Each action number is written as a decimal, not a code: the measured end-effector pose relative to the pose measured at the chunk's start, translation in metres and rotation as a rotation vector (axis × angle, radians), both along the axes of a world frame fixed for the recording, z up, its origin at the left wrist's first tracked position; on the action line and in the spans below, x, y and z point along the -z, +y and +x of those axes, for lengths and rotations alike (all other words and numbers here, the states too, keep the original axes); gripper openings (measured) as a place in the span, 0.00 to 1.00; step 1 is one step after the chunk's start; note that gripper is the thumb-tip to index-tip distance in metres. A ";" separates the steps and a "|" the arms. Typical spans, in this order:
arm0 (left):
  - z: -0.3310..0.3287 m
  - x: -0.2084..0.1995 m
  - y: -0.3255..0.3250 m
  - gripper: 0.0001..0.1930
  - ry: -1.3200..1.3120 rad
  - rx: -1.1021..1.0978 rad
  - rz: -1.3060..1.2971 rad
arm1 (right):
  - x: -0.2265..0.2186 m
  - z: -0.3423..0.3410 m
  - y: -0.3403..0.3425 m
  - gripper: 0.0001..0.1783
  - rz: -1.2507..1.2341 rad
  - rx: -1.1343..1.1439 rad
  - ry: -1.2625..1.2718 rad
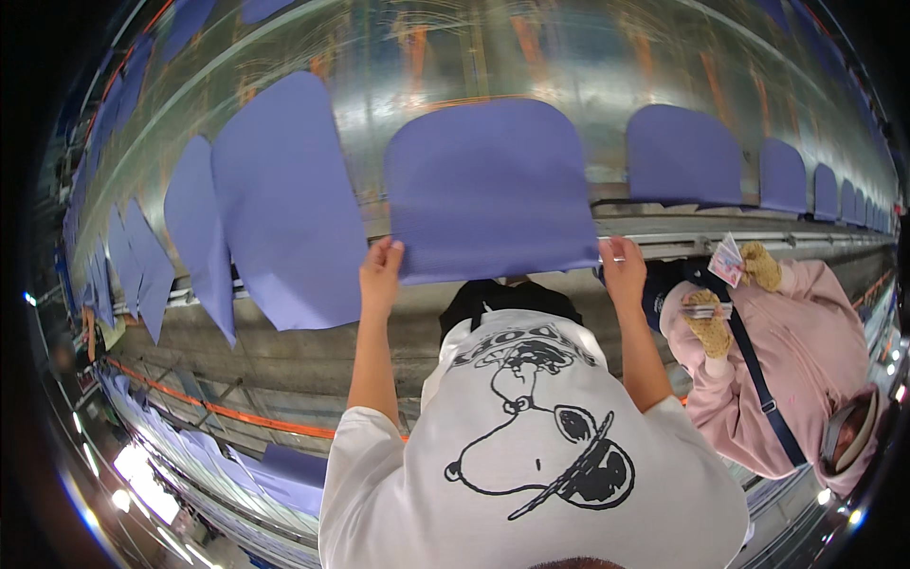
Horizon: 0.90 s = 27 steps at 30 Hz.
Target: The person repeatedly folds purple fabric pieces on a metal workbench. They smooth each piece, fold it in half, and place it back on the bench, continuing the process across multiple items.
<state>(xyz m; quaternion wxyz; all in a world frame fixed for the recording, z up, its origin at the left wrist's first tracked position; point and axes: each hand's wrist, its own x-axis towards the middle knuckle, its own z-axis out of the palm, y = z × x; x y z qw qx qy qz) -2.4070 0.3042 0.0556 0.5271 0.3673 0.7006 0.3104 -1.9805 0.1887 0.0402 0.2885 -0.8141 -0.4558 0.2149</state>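
A purple sheet point(491, 185) is held up by its lower edge in both hands: the left hand point(381, 268) is closed in a pinching grip on the lower left corner, the right hand point(622, 266) likewise on the lower right corner. The sheet is spread flat, directly above the grips, against a long shiny metal surface point(569, 57). More purple sheets are already hung in a row to either side: a larger one point(284, 199) just left of the left grip, a rounded one point(684, 156) right of the right grip, others farther along. By judgement, the row is well advanced and the held sheet not yet released. Close beside the right grip, a co-worker in pink point(806, 351) is seen with gloved hands holding small items; crowding there is possible.
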 end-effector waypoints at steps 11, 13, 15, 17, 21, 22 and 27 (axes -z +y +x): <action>-0.005 0.059 0.051 0.20 0.137 -0.040 0.050 | 0.031 0.004 0.091 0.30 -0.212 -0.012 0.311; -0.010 0.072 0.056 0.21 0.113 -0.018 0.063 | 0.050 0.006 0.086 0.30 -0.174 -0.034 0.325; -0.021 0.079 0.053 0.21 0.106 -0.040 0.088 | 0.054 0.002 0.091 0.31 -0.134 0.014 0.397; -0.019 0.085 0.061 0.21 0.121 -0.037 0.077 | 0.060 0.001 0.098 0.31 -0.087 0.102 0.443; 0.002 0.065 0.073 0.20 0.176 -0.030 0.079 | 0.031 -0.010 0.116 0.27 -0.138 0.072 0.483; -0.001 0.066 0.075 0.20 0.192 -0.021 0.064 | 0.027 -0.014 0.118 0.26 -0.139 0.043 0.463; 0.019 0.040 0.078 0.17 0.134 -0.122 0.217 | 0.026 -0.015 0.113 0.19 0.047 0.055 0.591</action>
